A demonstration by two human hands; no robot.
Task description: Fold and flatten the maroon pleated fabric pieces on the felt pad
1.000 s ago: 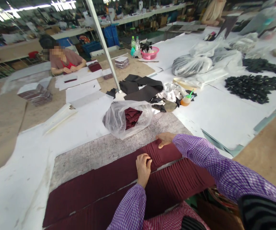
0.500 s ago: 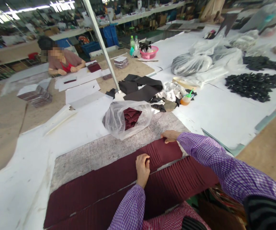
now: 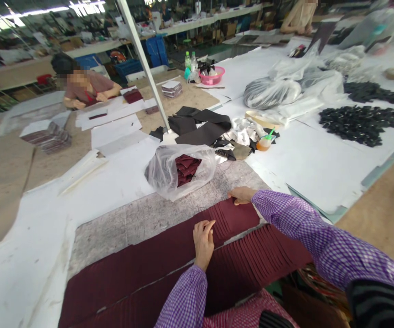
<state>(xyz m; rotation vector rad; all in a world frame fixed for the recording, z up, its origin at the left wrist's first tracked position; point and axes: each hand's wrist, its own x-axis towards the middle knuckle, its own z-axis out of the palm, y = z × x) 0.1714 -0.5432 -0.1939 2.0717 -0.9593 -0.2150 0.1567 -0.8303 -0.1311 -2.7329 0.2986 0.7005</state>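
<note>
Overlapping maroon fabric pieces lie fanned out in two long rows, a far row (image 3: 132, 259) and a near row (image 3: 251, 259). My left hand (image 3: 204, 243) rests over the far row with its fingers loosely bent and a little apart, the index finger pointing right; nothing shows in it. Farther right, my right hand (image 3: 242, 195) grips the far edge of the maroon pieces at the right end of that row, its thumb on top. Some of its fingertips are hidden. Beyond the rows, a clear plastic bag (image 3: 159, 171) lies open with more maroon pieces (image 3: 186, 168) inside.
A metal post (image 3: 144, 64) rises from the table behind the bag. Black strips (image 3: 214, 125), white scraps and a small orange glue pot (image 3: 264, 142) lie around it. Black pieces (image 3: 361, 123) are heaped at right. A co-worker (image 3: 84, 86) sits at the far left.
My left hand's index finger has stretched out and its fingers have parted slightly. My right hand stays at the same edge of the far row.
</note>
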